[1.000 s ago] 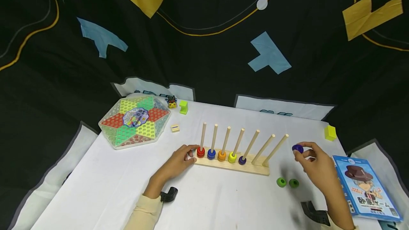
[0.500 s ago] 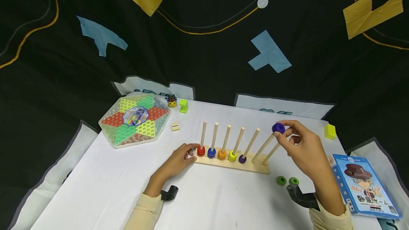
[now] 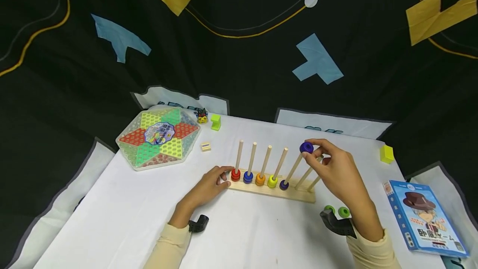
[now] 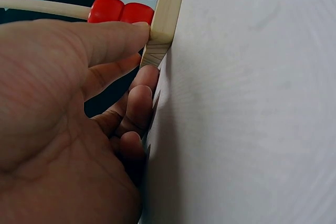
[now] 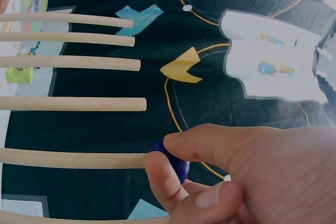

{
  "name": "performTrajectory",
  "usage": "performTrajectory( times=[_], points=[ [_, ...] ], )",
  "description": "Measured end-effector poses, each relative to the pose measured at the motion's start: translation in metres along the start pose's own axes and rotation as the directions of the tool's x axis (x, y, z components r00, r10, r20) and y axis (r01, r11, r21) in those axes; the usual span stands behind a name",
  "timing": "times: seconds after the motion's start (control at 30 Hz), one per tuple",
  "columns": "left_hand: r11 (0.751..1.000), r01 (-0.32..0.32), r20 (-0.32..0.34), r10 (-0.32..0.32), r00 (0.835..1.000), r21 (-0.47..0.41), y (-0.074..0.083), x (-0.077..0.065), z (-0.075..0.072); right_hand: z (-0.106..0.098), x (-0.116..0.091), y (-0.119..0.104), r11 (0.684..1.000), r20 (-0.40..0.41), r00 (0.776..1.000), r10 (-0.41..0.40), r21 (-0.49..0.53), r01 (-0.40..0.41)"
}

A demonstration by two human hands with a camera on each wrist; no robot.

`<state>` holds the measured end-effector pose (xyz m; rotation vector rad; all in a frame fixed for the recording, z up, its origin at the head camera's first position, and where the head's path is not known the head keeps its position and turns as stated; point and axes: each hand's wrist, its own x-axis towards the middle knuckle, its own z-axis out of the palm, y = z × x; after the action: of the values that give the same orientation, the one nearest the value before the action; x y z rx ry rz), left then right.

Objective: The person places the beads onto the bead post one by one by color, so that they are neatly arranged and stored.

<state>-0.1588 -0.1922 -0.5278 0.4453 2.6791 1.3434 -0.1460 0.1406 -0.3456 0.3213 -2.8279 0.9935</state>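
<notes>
A wooden peg stand [image 3: 269, 190] lies across the middle of the white table, with several upright pegs. From the left, its pegs carry red beads [image 3: 235, 174], blue beads [image 3: 248, 177], orange beads [image 3: 260, 179], yellow beads [image 3: 272, 181] and one purple bead [image 3: 284, 184]; the two rightmost pegs bear none. My left hand [image 3: 207, 187] pinches the base's left end between thumb [image 4: 118, 38] and fingers. With thumb and fingertips, my right hand [image 3: 337, 171] pinches another purple bead [image 3: 306, 147] at the tip of the fifth peg [image 5: 79, 159].
Two green beads [image 3: 343, 212] lie right of the stand, one partly behind the right wrist's camera mount. A blue boxed game [image 3: 429, 219] sits at the right, a yellow block [image 3: 386, 154] behind it. A Chinese checkers board [image 3: 160, 138], small figure [image 3: 202, 116], green block [image 3: 215, 122] and eraser-like block [image 3: 206, 147] stand back left.
My right hand has carried the purple bead leftward from beside the stand, past the two rightmost pegs, to the tip of the fifth peg. The left hand stays at the base's end.
</notes>
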Motion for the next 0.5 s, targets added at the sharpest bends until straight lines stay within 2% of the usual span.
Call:
performTrajectory(
  times=[0.2, 0.4, 0.5],
  points=[
    [1.0, 0.007, 0.012, -0.007, 1.0, -0.006, 0.0, 0.001, 0.001, 0.001, -0.001, 0.001, 0.999, 0.01, 1.0, -0.008, -0.043, 0.008],
    [1.0, 0.005, 0.015, -0.005, 1.0, -0.001, 0.0, 0.001, 0.0, -0.005, -0.007, 0.004, 0.998, -0.063, 0.997, -0.048, -0.047, 0.045],
    [1.0, 0.012, 0.016, -0.012, 1.0, 0.0, 0.002, 0.001, -0.002, -0.013, -0.013, 0.009, 0.999, -0.101, 0.994, -0.039, -0.03, 0.036]
  ],
)
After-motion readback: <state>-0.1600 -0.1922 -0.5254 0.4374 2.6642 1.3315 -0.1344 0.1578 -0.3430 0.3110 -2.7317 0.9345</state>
